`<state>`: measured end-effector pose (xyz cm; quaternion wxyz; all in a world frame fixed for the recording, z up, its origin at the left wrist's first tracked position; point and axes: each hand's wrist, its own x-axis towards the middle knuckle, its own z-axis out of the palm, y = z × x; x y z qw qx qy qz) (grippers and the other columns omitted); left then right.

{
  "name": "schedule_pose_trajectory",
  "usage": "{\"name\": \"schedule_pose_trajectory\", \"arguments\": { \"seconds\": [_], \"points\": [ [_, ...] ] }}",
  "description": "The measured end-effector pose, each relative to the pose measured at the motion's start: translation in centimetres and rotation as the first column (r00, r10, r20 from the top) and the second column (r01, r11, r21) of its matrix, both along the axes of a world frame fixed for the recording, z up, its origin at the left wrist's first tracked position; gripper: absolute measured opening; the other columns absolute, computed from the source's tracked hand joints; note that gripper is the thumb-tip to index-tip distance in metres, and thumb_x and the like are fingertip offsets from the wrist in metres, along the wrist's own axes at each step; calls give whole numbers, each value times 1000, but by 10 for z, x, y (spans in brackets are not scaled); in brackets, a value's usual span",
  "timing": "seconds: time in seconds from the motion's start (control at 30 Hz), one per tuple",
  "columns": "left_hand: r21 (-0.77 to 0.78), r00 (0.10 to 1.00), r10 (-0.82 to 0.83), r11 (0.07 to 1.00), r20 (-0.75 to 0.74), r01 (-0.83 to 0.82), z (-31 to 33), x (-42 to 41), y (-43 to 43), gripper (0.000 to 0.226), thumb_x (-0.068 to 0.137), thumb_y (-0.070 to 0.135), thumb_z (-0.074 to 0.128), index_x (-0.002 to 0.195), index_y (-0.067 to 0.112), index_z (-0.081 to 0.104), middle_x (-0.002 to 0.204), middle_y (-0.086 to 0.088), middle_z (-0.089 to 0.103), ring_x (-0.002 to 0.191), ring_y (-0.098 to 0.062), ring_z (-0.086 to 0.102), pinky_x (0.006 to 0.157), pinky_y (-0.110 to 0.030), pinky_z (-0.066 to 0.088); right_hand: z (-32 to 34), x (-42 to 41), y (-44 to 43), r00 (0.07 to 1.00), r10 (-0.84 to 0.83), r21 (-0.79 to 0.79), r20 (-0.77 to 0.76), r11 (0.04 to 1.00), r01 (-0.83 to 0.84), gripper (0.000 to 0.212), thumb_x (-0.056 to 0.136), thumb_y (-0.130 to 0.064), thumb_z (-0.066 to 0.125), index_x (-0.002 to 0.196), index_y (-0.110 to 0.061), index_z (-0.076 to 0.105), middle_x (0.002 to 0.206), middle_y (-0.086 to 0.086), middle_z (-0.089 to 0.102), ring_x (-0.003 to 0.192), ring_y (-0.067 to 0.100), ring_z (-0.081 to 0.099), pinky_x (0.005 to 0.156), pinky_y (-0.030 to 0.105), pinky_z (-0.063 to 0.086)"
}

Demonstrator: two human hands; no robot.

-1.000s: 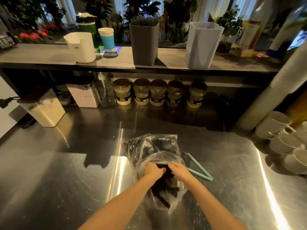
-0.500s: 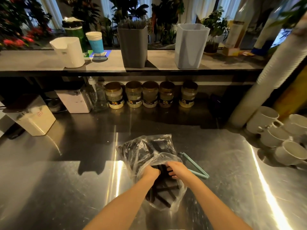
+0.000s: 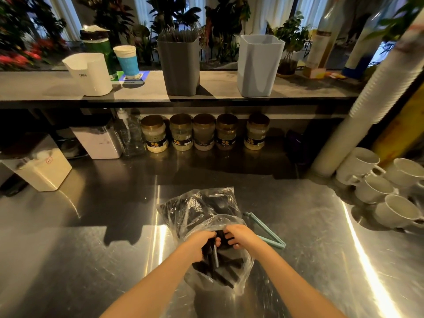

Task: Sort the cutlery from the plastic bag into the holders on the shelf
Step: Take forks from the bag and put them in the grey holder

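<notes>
1. Bag (image 3: 199, 210) lies on the bench (image 3: 91, 249), mouth toward the person for easy reach.
2. Left grip (image 3: 202, 243) curls round black cutlery (image 3: 229, 265) inside, likely gathering a bundle.
3. Right grip (image 3: 239, 236) curls at the mouth; whether on cutlery or plastic, I cannot tell.
4. Holders (image 3: 180, 65) stand on the shelf (image 3: 298, 90).

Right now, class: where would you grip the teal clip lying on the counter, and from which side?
Probably best to pinch the hinged end of the teal clip, coming from the right: its two arms meet there, clear of the plastic bag and the right hand.
</notes>
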<state>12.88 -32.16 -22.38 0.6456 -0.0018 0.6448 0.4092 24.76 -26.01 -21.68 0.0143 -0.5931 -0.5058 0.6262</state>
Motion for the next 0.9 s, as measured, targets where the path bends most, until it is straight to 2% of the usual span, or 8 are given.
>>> {"name": "schedule_pose_trajectory", "arguments": {
  "seconds": [0.1, 0.3, 0.47, 0.63, 0.73, 0.8, 0.87, 0.9],
  "points": [
    [69, 996, 2, 998, 91, -8, 11, 1, -6, 14, 95, 7, 52, 96, -1, 64, 67, -9, 66, 65, -18, 63, 61, -26, 55, 1, -1, 0, 1000, -20, -36, -20, 999, 19, 22, 96, -26, 44, 100, -12, 60, 88, 2, 61, 69, 11, 53, 60, 20, 40],
    [74, 972, 73, 993, 221, -92, 28, 14, -12, 17, 96, 10, 51, 85, 3, 62, 65, -7, 60, 59, -17, 58, 53, -28, 50, 6, -4, -7, 970, -175, -274, -168, 954, 124, 33, 98, -22, 44, 67, -14, 51, 52, -3, 50, 48, 10, 48, 54, 23, 46],
    [32, 873, 191, 973, 449, -229, 28, 25, -24, 12, 94, 6, 48, 93, -1, 58, 60, -7, 54, 42, -13, 53, 39, -20, 46, 2, 3, -13, 917, -275, -429, -289, 894, 132, 31, 94, -33, 55, 72, -11, 52, 48, -1, 47, 41, 11, 47, 54, 25, 47],
    [72, 910, 103, 987, 402, -144, 40, 20, -24, 15, 93, 6, 49, 88, -4, 59, 59, -8, 54, 42, -13, 53, 39, -20, 47, 6, 3, -19, 841, -452, -581, -298, 784, 216, 36, 84, -29, 69, 59, -6, 56, 45, 1, 48, 35, 10, 48, 53, 20, 48],
    [113, 961, 10, 993, 276, -43, 54, 15, -26, 14, 92, 6, 51, 92, -5, 59, 62, -13, 60, 46, -17, 58, 44, -23, 51, 13, -3, -18, 846, -443, -662, -298, 734, 151, 42, 85, -30, 67, 53, -4, 59, 40, 1, 47, 28, 8, 42, 34, 18, 43],
    [130, 980, -115, 987, 165, 94, 66, 14, -31, 13, 92, 8, 53, 95, -3, 60, 65, -13, 62, 52, -19, 61, 51, -26, 54, 18, -10, -20, 880, -357, -635, -314, 768, 85, 35, 74, -32, 78, 62, -3, 61, 52, 5, 52, 41, 12, 49, 45, 18, 47],
    [142, 969, -236, 964, 71, 225, 79, 14, -36, 11, 93, 8, 52, 93, 0, 60, 65, -12, 62, 57, -20, 62, 59, -28, 55, 29, -12, -23, 905, -258, -585, -338, 811, 13, 36, 58, -28, 87, 79, -6, 67, 78, 9, 60, 72, 19, 58, 77, 27, 49],
    [139, 963, -268, 956, 41, 260, 84, 12, -39, 11, 93, 8, 52, 92, 0, 60, 65, -12, 63, 58, -20, 62, 60, -28, 56, 34, -12, -25, 907, -237, -583, -347, 812, -11, 35, 56, -23, 87, 81, -7, 69, 84, 10, 62, 80, 22, 61, 84, 31, 49]
  ]
}}
